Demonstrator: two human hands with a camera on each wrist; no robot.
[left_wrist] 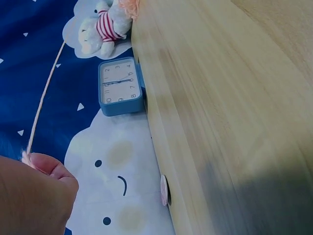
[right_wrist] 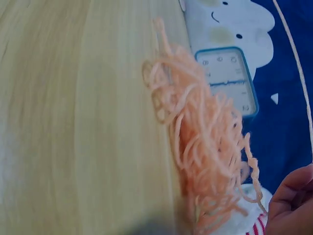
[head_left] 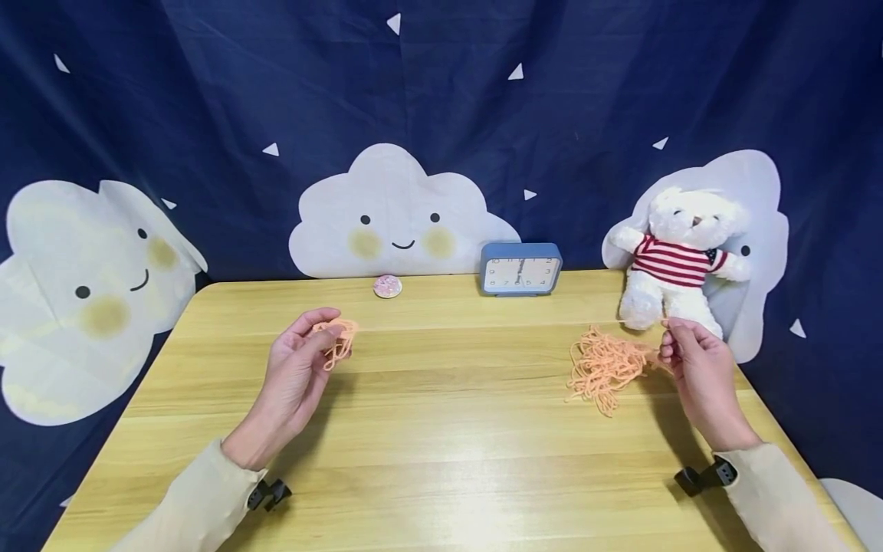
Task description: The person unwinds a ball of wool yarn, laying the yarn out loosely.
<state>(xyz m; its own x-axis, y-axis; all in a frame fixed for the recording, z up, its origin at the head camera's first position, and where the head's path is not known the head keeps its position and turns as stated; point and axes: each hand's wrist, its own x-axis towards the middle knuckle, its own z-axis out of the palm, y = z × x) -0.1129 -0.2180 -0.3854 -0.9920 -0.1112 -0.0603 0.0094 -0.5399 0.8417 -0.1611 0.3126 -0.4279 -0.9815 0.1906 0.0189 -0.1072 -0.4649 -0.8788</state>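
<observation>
My left hand (head_left: 295,369) holds a small looped bundle of peach yarn (head_left: 339,345) above the left part of the table. At the right, my right hand (head_left: 702,369) pinches a strand of the same yarn between thumb and fingers. A loose, tangled heap of yarn (head_left: 607,366) lies beside that hand on its left, with a piece running to the fingers. In the left wrist view a taut strand (left_wrist: 45,93) leads away from the left hand (left_wrist: 44,191). The right wrist view shows a straight strand (right_wrist: 297,63) rising from the right hand (right_wrist: 293,205).
A blue clock (head_left: 520,269) stands at the back edge of the wooden table (head_left: 441,429), with a round pink disc (head_left: 388,287) to its left. Behind the right hand sits a white teddy bear (head_left: 679,261) in a striped shirt. A dark blue cloud-print curtain (head_left: 455,92) hangs behind.
</observation>
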